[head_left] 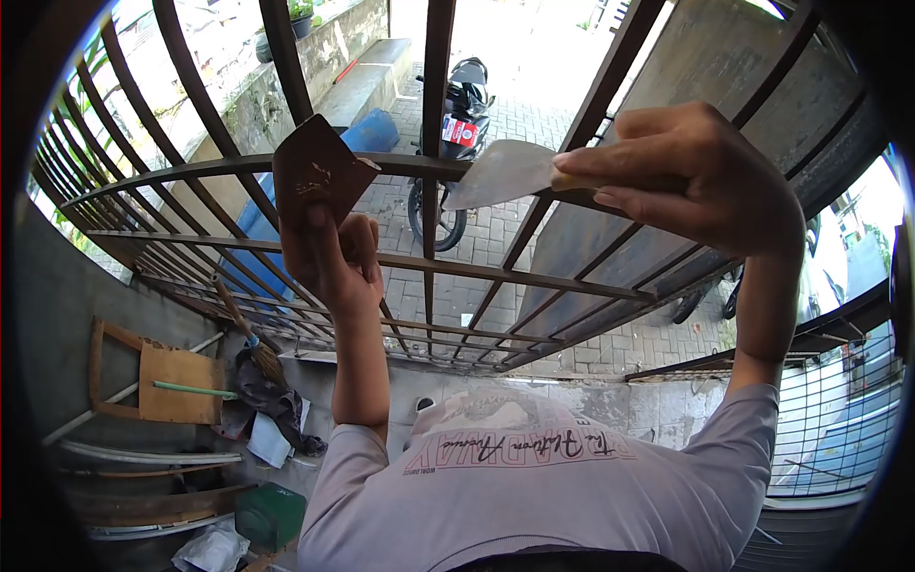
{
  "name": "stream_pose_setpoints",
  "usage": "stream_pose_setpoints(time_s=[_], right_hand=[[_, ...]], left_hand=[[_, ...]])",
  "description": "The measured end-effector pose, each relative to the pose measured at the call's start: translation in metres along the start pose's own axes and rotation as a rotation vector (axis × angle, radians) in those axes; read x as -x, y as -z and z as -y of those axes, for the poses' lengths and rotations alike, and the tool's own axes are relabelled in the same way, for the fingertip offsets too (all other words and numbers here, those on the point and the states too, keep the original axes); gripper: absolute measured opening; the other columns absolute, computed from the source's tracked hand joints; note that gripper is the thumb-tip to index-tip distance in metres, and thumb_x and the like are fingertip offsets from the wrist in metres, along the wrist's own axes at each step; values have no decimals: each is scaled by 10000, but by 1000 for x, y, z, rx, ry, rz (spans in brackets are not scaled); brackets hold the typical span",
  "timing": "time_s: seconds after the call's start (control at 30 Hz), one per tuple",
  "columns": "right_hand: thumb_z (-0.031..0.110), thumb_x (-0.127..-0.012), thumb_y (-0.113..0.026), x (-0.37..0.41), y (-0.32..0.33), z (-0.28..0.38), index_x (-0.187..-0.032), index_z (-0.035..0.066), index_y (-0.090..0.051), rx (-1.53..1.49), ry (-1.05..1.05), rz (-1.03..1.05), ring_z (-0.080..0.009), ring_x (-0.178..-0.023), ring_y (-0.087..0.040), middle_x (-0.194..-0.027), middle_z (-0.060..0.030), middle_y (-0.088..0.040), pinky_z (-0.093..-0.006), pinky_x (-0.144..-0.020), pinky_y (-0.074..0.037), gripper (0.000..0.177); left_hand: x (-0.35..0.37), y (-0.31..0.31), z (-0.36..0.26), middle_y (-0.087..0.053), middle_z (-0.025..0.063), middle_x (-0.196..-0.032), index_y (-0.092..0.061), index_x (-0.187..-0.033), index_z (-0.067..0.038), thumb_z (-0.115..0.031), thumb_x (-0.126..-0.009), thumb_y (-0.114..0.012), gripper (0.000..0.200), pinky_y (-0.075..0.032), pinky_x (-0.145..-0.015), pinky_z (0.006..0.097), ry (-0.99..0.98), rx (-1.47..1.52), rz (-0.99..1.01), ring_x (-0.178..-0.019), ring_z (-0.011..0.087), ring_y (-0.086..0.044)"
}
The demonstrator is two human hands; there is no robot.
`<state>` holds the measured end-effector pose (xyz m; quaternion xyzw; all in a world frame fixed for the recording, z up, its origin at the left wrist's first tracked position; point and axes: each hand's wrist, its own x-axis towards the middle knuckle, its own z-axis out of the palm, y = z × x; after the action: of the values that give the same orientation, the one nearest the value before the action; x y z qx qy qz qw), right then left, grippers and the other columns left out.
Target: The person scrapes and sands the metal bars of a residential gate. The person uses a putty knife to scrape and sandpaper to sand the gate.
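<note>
Motorcycle (468, 102) on brick paving (526, 120), broom (266, 363), green container (270, 516), possibly a blue drum (376, 132)

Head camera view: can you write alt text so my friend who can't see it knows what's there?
A person's left hand holds a dark flat piece and their right hand pinches a pale flat piece, in front of dark metal bars. Beyond the bars, a motorbike stands on paving; at lower left is a broom.

Behind the gate (439, 57) stands a motorcycle (469, 98); before it, the left hand (335, 257) holds a plate (319, 162), the right hand (691, 181) a blade (505, 174); lower left, a broom (265, 362).
</note>
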<state>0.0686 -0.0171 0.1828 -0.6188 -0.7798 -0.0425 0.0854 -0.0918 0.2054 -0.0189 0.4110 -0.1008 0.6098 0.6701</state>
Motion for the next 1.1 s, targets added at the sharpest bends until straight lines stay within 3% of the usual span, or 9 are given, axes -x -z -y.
stream_pose_setpoints(time_s=[0.1,0.17,0.37,0.47,0.7,0.83,0.9,0.97,1.1], right_hand=[[102,-875,-740,-12,-13,1,-1238,78,-709,-1,17,-80,-110,-569,-555,-722,-61,-626,-308,-473,-421,365],[123,-904,-708,-11,-7,8,-1198,7,-708,-76,-115,3,-218,-793,-737,-934,-172,-739,-336,-721,-587,316],[173,-922,-705,-10,-8,15,-1175,9,-721,36,-116,-15,-212,-709,-703,-899,-147,-733,-347,-646,-552,302],[174,-922,-705,-7,-30,11,-1207,57,-721,83,-73,-152,-157,-555,-553,-762,-82,-640,-356,-544,-456,309],[175,-855,-774,76,-86,27,-1247,108,-717,-281,-163,-475,-97,-600,-543,-756,-14,-605,-272,-505,-420,402],[217,-820,-830,121,-133,52,-1202,58,-693,-526,-471,-549,-75,-632,-560,-782,-9,-627,-220,-546,-432,436],[265,-798,-864,134,-173,65,-1102,50,-597,-921,-697,-861,-61,-632,-575,-787,-27,-653,-196,-552,-433,458],[272,-811,-858,151,-209,74,-1038,75,-496,-1091,-816,-864,-55,-613,-571,-776,-44,-654,-185,-519,-404,470],[198,-880,-788,158,-272,99,-1028,72,-520,-1428,-917,-1096,-51,-592,-535,-755,-71,-641,-181,-480,-350,331]], left_hand=[[1,5,0,-657,89,-870,-462,-1327,0,-223,-1054,-524,359,-180,-375,241,28,-13,9,-340,55,-272],[1,7,-2,-660,85,-916,-444,-1377,-14,-239,-1069,-496,385,-177,-387,234,25,-31,54,-348,58,-256],[4,17,-10,-638,62,-819,-469,-1358,-30,-257,-1049,-543,391,-184,-394,240,72,-56,18,-363,62,-256],[0,26,-8,-625,59,-774,-509,-1307,-1,-237,-1025,-580,374,-178,-364,247,54,-53,-9,-340,54,-277],[3,55,-25,-693,63,-966,-578,-1266,-70,-209,-977,-669,332,-505,-577,248,138,-180,-135,-712,105,-626],[-2,56,-21,-691,128,-1085,-627,-1212,22,-145,-982,-647,285,-529,-810,332,-253,-699,-35,-891,189,-669],[-2,36,-24,-689,148,-1112,-638,-1194,54,-116,-985,-632,269,-520,-881,361,-414,-901,60,-956,234,-680],[-4,17,-24,-717,141,-1116,-682,-1165,45,-74,-1011,-525,250,-462,-949,400,-696,-1063,223,-1183,338,-578],[-5,-6,-19,-704,137,-1247,-701,-1181,1,-23,-966,-534,273,-420,-1023,434,-732,-1180,435,-1301,343,-570]])
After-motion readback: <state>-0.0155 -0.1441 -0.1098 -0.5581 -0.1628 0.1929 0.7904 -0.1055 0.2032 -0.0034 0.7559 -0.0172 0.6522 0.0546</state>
